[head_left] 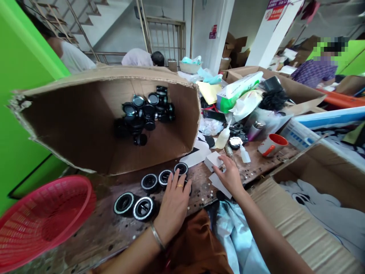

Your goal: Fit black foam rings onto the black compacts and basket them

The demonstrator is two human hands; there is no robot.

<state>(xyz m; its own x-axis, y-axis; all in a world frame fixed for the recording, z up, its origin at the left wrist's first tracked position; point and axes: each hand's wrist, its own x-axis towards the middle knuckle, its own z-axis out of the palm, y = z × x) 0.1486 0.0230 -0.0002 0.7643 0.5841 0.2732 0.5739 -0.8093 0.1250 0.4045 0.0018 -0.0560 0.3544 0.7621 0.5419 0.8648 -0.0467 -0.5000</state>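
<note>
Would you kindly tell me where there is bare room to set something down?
The widest bare patch of tabletop lies between the red basket and the nearest black round parts. A narrower gap runs between the hands, dotted with bits. Beyond the right hand, bottles and mug crowd it.

Even, moderately bright light fills the room; the cardboard box [154,152] at eleven o'clock has a deeply shadowed interior. Wide-angle distortion stretches the edges, and a pixelated patch covers a person [316,70] at two o'clock.

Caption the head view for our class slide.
Left hand over black round parts, right hand at a white block, beside an open carton.
</note>
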